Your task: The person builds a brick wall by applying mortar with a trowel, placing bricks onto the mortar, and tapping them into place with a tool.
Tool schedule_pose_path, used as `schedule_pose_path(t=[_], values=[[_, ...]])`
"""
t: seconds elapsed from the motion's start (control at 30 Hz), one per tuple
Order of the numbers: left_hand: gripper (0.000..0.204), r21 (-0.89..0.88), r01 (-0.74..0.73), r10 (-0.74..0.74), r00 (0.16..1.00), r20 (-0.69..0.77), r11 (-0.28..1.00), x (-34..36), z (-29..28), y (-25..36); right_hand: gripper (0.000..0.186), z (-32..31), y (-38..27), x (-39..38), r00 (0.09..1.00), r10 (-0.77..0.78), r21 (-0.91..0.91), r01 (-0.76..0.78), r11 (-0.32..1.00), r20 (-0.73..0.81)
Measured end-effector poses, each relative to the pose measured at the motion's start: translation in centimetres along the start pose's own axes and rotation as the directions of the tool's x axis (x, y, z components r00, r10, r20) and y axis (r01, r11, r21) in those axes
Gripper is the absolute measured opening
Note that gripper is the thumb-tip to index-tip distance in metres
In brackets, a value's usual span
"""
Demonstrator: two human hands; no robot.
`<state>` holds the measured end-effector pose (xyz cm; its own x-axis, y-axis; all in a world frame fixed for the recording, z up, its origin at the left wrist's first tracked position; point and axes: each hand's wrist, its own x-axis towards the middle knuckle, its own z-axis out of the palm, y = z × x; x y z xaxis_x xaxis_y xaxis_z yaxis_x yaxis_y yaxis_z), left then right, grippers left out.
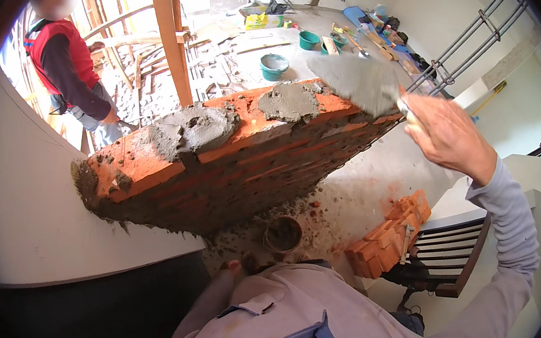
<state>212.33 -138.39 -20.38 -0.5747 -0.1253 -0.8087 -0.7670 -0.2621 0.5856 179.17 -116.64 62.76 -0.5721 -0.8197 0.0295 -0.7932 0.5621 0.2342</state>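
A: So how far along is this wall, you reckon?

B: Decent chunk done imo. The brick wall (270, 169) cuts diagonally across the view, several courses up, with rough mortar smeared over the near face. On top there are two mortar lumps (289, 101), one around mid-length and one closer to the left end, neither really levelled.

A: What's left then?

B: Bare orange brick shows between the lumps and again at the left end, so the top looks only part covered to me. No brick sits on either lump. There's a stack of loose bricks (373, 245) off to the right, plus a bucket (281, 250) on the floor by the wall's foot.

A: And the hands?

B: Right hand (447, 134) has its fingers wrapped round the trowel (358, 85) handle, back of the hand up, arm swung way out right and forward. Blade points left over the far stretch of the wall top, super blurry, so can't tell if it's touching. Left hand (232, 267) is low by the body, barely visible; no clue how far its fingers are curled or if it's holding anything.
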Motion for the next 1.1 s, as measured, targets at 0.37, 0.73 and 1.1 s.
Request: schedule_pose_path(t=[0.37,0.73,1.1], values=[[0.024,-0.203,0.055,-0.065,0.997,-0.042,0.978,-1.2,-2.5,-0.4,0.029,0.9,3.5,1.9,0.890,-0.280,-0.335,0.156,0.929,-0.361],[0.028,0.252,-0.281,0.312,0.946,-0.091,0.926,-5.6,-8.6,0.6,0.035,27.4,-12.9,-2.2,0.847,0.471,0.890,0.006,0.455,-0.246],[0.039,0.429,-0.011,0.031,0.999,-0.040,0.903,-16.2,-3.9,9.6,0.033,31.6,-14.4,-5.8,0.828,0.525,0.953,0.035,0.302,-0.197]])
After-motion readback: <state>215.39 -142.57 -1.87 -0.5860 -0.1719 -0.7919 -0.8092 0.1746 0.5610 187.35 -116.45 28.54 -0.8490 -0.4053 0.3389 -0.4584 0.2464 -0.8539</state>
